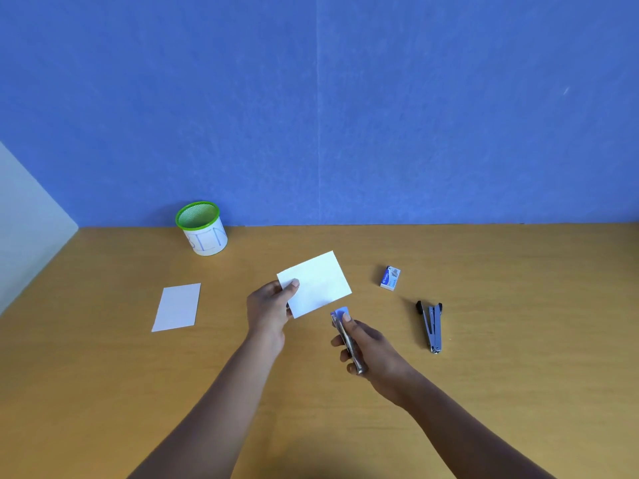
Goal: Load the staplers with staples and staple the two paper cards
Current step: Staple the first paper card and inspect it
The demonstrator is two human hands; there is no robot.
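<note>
Above the wooden desk [484, 392], my left hand [268, 307] pinches a white paper card [318, 283]; my right hand [368, 347] clasps a small metal stapler [347, 340]. A corner-only grip risks a crooked staple.

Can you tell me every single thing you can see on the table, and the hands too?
paper cards: 2, white; one flat on the table at the left, one held up in the middle
staplers: 2, silver with blue; one lying open at the right, one held
staple box: 1, blue and white, right of the held card
mesh cup: 1, green rim, white paper wrap, back left
table: 1, tan wood
wall: 1, blue, behind
left hand: grip on the held card's left edge
right hand: grip around the held stapler
</note>
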